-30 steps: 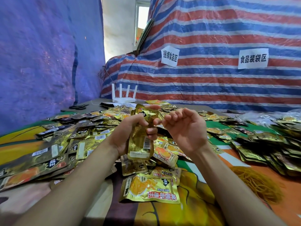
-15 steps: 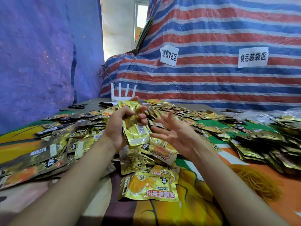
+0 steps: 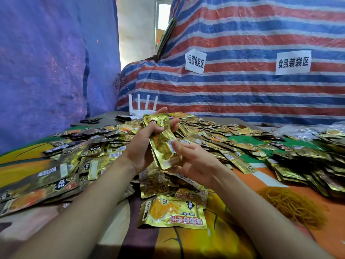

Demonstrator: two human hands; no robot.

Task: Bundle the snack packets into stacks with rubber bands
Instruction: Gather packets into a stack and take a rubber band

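Observation:
My left hand (image 3: 143, 146) grips a stack of gold snack packets (image 3: 163, 142) upright above the table, fingers curled round its upper part. My right hand (image 3: 194, 161) cups the stack's lower end from below, thumb pressed on its face. Loose gold packets (image 3: 173, 212) lie on the table just under my hands. More packets (image 3: 74, 157) are strewn to the left and across the middle. A heap of tan rubber bands (image 3: 293, 206) lies at the right, apart from both hands. No band is visible on the held stack.
Piles of packets (image 3: 308, 165) crowd the right side of the table. A white router (image 3: 143, 107) with antennas and black scissors (image 3: 91, 120) sit at the back left. Blue tarp on the left and striped tarp with two paper signs wall in the table.
My left hand swung the stack's lower end from left to right and lowered it a little. My right hand, open and apart half a second ago, came in under the stack and now holds its lower end.

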